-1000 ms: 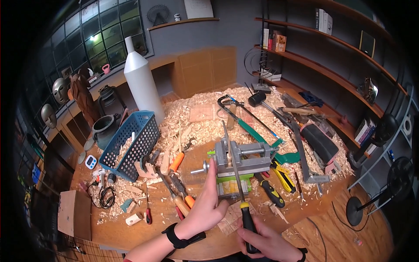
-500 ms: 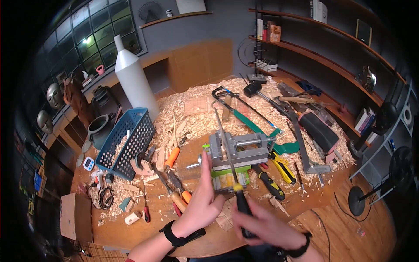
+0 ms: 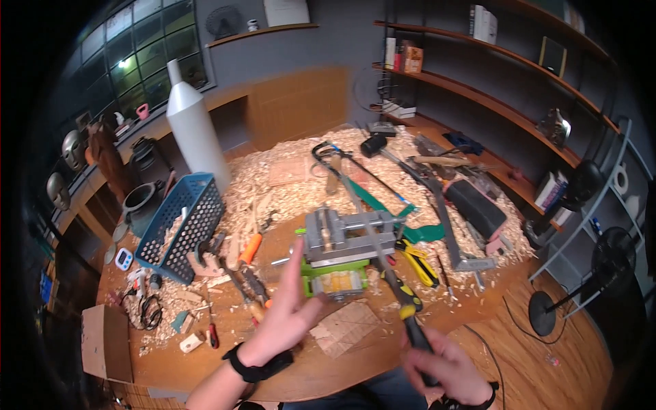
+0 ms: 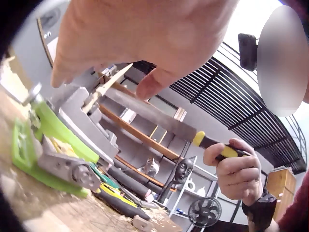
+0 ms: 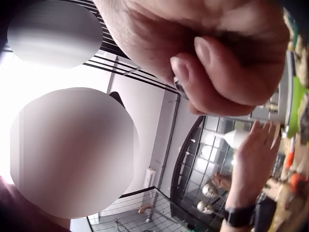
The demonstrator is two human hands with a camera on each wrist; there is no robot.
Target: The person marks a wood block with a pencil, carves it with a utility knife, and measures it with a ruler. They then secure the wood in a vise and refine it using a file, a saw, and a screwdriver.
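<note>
A grey vise (image 3: 342,246) on a green base holds a small carved wooden piece (image 3: 326,236) upright, also seen as the pale piece (image 4: 104,90) in the left wrist view. My right hand (image 3: 447,369) grips the black handle of a long file (image 3: 383,253), whose blade slants up over the vise's right part. Beside the vise's left side, my left hand (image 3: 283,318) has its fingers extended and holds nothing. In the right wrist view my right hand (image 5: 207,58) has curled fingers, with most of the handle hidden.
Left of the vise stand a blue basket (image 3: 181,229) and orange-handled tools. A green hacksaw (image 3: 424,234), a yellow-black cutter (image 3: 418,263) and a metal square (image 3: 471,263) lie to the right. Wood shavings (image 3: 253,174) cover the back.
The right hand and file have moved right, away from the left hand, and the blade now lies across the vise's right part. The head view has shifted.
</note>
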